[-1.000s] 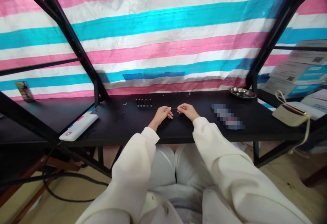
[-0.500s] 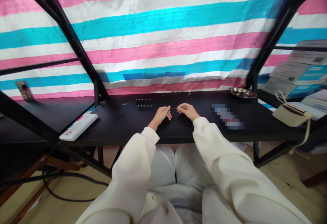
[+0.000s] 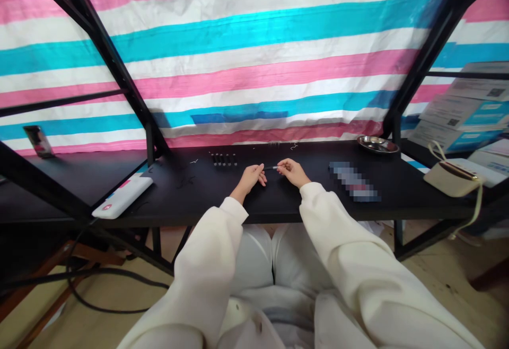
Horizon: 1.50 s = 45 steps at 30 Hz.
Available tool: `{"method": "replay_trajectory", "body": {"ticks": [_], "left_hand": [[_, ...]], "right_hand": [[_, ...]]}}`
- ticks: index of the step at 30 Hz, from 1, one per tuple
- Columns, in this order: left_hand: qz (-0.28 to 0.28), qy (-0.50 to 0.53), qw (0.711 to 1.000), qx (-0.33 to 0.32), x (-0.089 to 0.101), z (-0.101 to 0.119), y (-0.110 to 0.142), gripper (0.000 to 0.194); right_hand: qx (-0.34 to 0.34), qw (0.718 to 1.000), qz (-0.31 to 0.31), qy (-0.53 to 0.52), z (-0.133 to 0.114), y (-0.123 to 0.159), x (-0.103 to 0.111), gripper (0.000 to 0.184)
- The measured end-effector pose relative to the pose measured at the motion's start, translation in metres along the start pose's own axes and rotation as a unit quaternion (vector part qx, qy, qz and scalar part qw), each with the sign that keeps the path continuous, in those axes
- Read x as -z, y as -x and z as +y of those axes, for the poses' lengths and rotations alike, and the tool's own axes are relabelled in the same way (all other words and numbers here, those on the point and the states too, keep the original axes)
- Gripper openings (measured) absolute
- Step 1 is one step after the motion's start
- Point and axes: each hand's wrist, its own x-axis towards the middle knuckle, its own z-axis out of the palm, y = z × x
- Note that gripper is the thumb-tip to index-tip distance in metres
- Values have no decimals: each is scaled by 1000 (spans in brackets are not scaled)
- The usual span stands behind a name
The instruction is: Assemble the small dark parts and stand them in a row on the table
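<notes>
A thin dark rod with a silvery section (image 3: 270, 168) spans the gap between my two hands, just above the black table (image 3: 278, 200). My left hand (image 3: 250, 177) pinches its dark left end, thumb and forefinger closed, other fingers curled loosely. At the silvery right end, my right hand (image 3: 293, 173) has its fingertips closed. What kind of rod it is, I cannot make out. Left of my hands and farther back stand several short black cylinders (image 3: 225, 160) in a row, with greyish ends. Several tiny pieces (image 3: 274, 144) lie at the table's back edge.
On the left lies a white power-bank-like box (image 3: 123, 197). A blurred-out flat item (image 3: 353, 182) is right of my hands, with a round metal dish (image 3: 377, 145) behind it. A cream bag (image 3: 453, 176) sits at the far right. Black frame posts (image 3: 137, 105) flank the table.
My right hand has shifted slightly to the right, and more of the rod's silvery section shows between the hands. My left hand has moved only slightly.
</notes>
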Motion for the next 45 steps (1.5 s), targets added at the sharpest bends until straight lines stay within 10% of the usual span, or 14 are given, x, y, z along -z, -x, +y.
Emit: {"method": "replay_trajectory", "body": {"ticks": [10, 19, 26, 38, 45], "left_hand": [[12, 31, 999, -20, 0, 0, 1, 24], [36, 75, 996, -36, 3, -7, -4, 17], [-1, 39, 998, -42, 2, -3, 0, 23], [-91, 38, 994, -44, 4, 3, 4, 20], [-25, 55, 997, -39, 3, 0, 2, 16]], "right_hand": [[74, 973, -34, 215, -4, 7, 4, 16], [122, 846, -25, 519, -15, 7, 8, 11], [185, 904, -23, 386, -22, 13, 1, 12], [158, 911, -131, 357, -21, 16, -11, 11], [74, 950, 23, 302, -2, 3, -1, 21]]}}
